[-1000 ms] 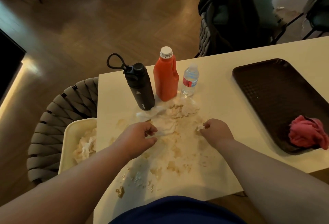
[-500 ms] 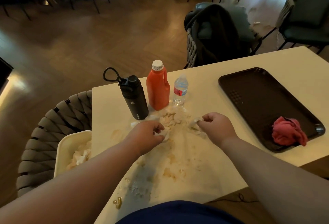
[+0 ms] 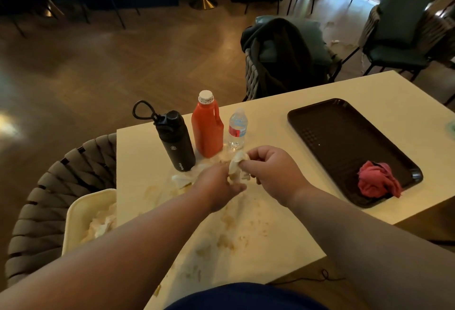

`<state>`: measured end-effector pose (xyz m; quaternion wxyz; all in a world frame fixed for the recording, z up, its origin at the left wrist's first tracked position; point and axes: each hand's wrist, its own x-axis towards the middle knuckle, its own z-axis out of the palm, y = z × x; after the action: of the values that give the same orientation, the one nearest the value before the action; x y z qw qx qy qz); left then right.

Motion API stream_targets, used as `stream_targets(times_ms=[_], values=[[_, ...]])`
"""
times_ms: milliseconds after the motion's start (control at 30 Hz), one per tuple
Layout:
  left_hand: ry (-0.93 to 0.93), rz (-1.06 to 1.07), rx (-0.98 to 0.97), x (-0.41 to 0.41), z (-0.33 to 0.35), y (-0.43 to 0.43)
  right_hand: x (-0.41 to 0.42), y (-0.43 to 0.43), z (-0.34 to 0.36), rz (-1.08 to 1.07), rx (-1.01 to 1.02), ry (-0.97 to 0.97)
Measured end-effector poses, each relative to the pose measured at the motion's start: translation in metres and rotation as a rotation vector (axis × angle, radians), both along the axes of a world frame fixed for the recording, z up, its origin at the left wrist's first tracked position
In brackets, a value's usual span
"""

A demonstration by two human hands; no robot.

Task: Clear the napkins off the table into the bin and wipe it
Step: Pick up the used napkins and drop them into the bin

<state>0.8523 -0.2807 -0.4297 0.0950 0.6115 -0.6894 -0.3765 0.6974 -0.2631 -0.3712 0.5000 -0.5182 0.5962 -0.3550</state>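
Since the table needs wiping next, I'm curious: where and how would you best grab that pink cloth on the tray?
Pinch the raised folds at the top of the pink cloth, coming straight down from above. It lies crumpled in a heap in the near corner of the brown tray, whose rim would likely hinder a sideways scoop.

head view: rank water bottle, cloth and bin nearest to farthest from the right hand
1. water bottle: just beyond the right hand, which pinches a napkin.
2. cloth: to the right, on the tray.
3. bin: far to the left.
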Motion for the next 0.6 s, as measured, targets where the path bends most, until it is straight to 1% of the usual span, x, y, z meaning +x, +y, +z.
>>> stream_targets(times_ms=[67,133,267,367,500,600], values=[[0.009,0.017,0.022,0.0,-0.001,0.001,-0.001,0.001,-0.007,-0.006,0.022,0.024],[0.109,0.1,0.083,0.006,0.001,0.004,-0.004,0.002,-0.017,-0.038,0.059,0.071],[0.28,0.237,0.099,0.029,0.009,0.008,-0.011,0.001,-0.041,-0.03,0.188,0.171],[0.432,0.316,0.109,0.049,0.022,0.012,-0.004,0.0,-0.053,0.05,0.248,0.246],[0.539,0.356,0.116,0.074,0.041,0.025,0.029,0.0,-0.051,0.25,0.277,0.241],[0.6,0.377,0.092,0.092,0.048,0.036,0.06,0.001,-0.052,0.348,0.225,0.179]])
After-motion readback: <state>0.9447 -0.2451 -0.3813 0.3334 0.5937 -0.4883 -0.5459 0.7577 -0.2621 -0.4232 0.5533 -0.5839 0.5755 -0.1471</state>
